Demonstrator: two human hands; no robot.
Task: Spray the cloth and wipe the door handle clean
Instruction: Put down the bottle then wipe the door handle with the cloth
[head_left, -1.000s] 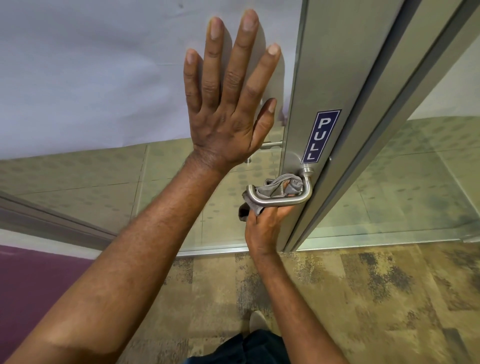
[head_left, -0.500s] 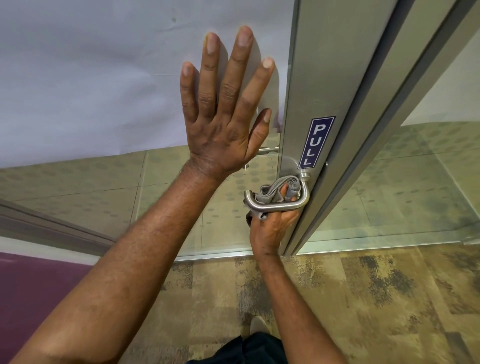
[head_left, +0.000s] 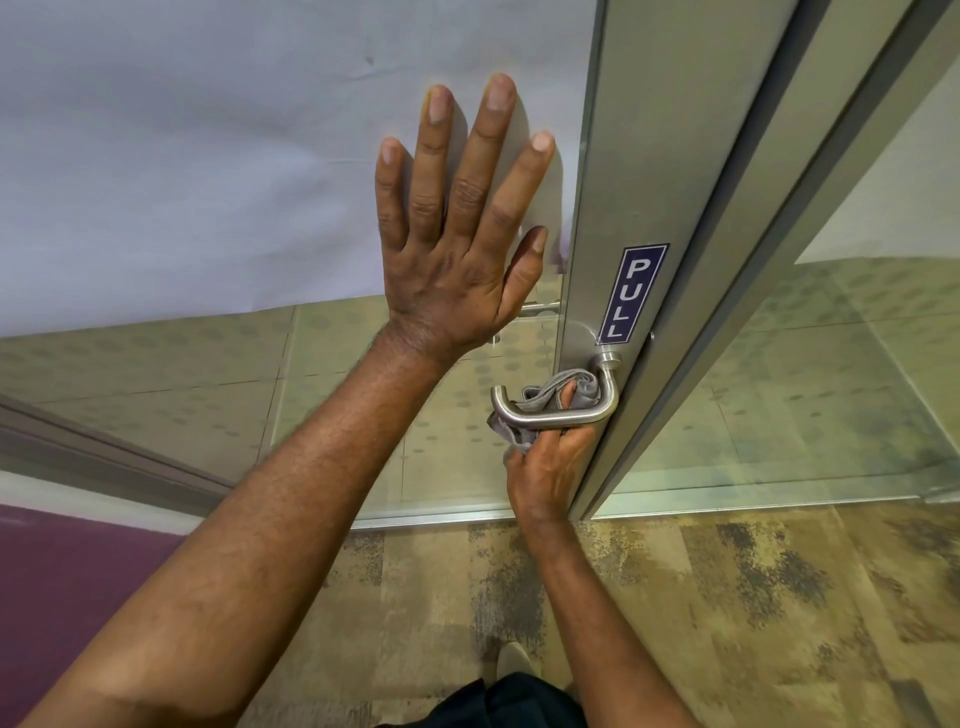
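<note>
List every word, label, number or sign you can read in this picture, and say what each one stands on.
"PULL": white capitals, running vertically on a dark blue sticker on the metal door frame, just above the door handle.
No other text is visible.

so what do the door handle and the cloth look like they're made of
Door handle: looks like brushed stainless steel, a satin grey tube with soft highlights. Cloth: soft grey fabric, perhaps microfibre, bunched in limp folds around the lever where the right hand grips it.
</note>
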